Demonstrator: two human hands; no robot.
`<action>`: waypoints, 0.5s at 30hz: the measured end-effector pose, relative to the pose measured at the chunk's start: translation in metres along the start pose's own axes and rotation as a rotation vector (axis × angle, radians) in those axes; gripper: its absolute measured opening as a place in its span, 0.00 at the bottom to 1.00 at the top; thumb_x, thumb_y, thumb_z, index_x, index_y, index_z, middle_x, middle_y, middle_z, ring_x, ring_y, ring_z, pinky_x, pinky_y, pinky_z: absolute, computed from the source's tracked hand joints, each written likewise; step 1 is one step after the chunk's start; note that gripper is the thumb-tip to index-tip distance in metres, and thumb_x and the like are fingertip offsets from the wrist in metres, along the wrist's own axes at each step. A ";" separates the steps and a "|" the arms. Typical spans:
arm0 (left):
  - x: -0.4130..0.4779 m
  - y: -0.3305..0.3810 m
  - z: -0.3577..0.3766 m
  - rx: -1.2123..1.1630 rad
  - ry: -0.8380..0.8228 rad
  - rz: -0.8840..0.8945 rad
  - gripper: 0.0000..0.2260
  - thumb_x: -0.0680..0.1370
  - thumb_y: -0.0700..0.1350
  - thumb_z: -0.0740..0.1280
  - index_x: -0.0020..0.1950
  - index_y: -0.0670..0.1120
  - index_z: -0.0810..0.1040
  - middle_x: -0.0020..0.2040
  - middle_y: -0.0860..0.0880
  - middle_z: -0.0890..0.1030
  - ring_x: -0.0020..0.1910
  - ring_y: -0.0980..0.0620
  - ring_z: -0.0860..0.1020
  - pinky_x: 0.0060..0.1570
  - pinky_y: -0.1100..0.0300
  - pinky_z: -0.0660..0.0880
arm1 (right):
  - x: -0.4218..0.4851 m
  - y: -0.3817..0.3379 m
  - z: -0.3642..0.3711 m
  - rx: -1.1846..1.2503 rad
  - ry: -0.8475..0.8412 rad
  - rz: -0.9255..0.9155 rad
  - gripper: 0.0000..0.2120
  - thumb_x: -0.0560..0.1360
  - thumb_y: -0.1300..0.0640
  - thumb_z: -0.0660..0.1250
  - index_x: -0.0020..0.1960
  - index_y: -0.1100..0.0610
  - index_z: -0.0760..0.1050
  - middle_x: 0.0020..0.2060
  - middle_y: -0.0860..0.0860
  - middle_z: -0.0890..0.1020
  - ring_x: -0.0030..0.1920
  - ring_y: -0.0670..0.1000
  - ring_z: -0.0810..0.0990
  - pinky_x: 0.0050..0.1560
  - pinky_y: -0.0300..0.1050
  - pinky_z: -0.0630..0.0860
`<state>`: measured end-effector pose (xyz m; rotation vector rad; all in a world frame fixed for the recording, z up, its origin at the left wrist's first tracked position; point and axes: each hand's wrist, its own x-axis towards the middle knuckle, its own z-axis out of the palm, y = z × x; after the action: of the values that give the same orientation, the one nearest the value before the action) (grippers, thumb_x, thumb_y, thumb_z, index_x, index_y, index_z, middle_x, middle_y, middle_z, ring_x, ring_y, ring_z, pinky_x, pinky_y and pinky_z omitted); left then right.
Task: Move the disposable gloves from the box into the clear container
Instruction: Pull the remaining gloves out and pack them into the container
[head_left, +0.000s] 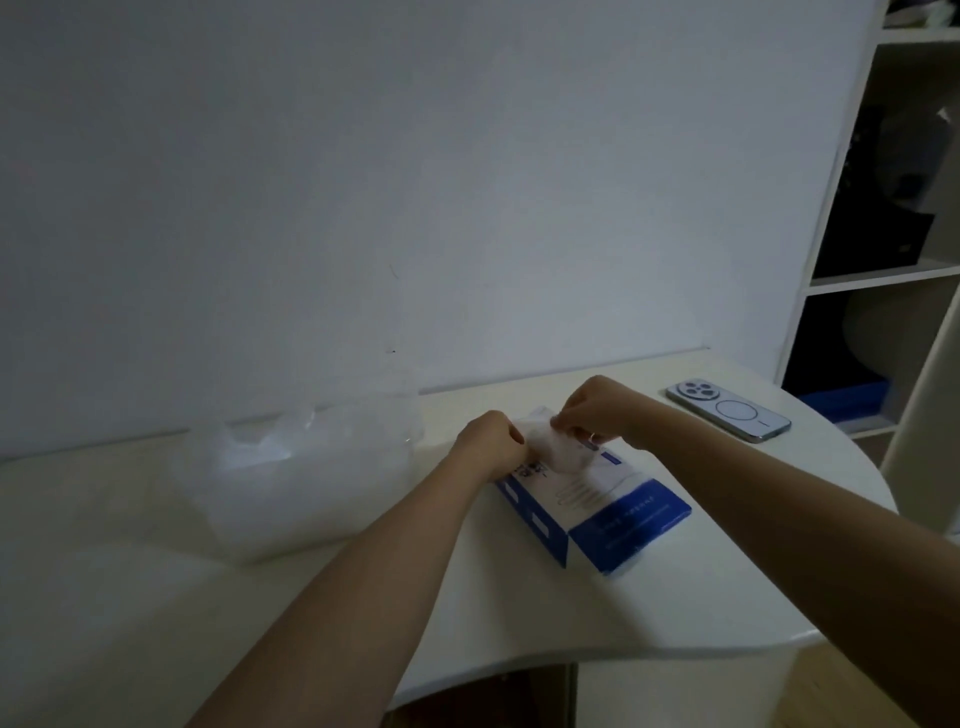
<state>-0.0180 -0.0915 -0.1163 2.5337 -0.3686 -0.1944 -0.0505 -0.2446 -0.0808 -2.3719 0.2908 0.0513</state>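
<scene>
Closest to me on the white worktop (675, 613) I see the blue-and-white box (623, 514), lying flat. Over its far end both my hands meet on a crumpled wad of gloves (553, 449) that sits at the box's top. My left hand (491, 441) grips its left side with curled fingers, and my right hand (597, 405) pinches it from above. The clear container (296, 467) stands to the left. A phone (727, 410) lies farther right.

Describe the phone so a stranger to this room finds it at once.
Start at the white table against the wall and go to its far right corner, beside the shelving. The phone lies flat there, back up, apart from the box; only it is silvery, with a round camera cluster.
</scene>
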 end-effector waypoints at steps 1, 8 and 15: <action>0.001 0.000 0.000 0.005 0.000 -0.002 0.08 0.76 0.48 0.68 0.44 0.43 0.80 0.37 0.46 0.80 0.31 0.50 0.75 0.29 0.63 0.71 | 0.001 0.001 0.000 0.025 0.057 -0.036 0.08 0.76 0.55 0.68 0.47 0.61 0.80 0.41 0.55 0.82 0.39 0.49 0.79 0.37 0.37 0.75; 0.009 0.005 0.005 0.107 -0.036 -0.011 0.09 0.73 0.49 0.70 0.43 0.44 0.77 0.36 0.48 0.76 0.34 0.50 0.75 0.36 0.59 0.74 | 0.008 0.005 0.003 -0.047 -0.120 0.045 0.15 0.75 0.49 0.70 0.50 0.61 0.79 0.43 0.56 0.83 0.43 0.52 0.82 0.47 0.42 0.80; 0.012 0.011 0.003 0.175 -0.093 0.006 0.08 0.73 0.46 0.70 0.49 0.44 0.78 0.44 0.44 0.81 0.42 0.46 0.81 0.44 0.55 0.80 | 0.007 0.012 0.002 0.106 0.068 -0.094 0.15 0.77 0.48 0.67 0.45 0.61 0.79 0.37 0.53 0.81 0.38 0.49 0.78 0.40 0.39 0.74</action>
<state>-0.0098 -0.1054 -0.1133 2.7020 -0.4476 -0.2895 -0.0461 -0.2526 -0.0910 -2.2821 0.2084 -0.0868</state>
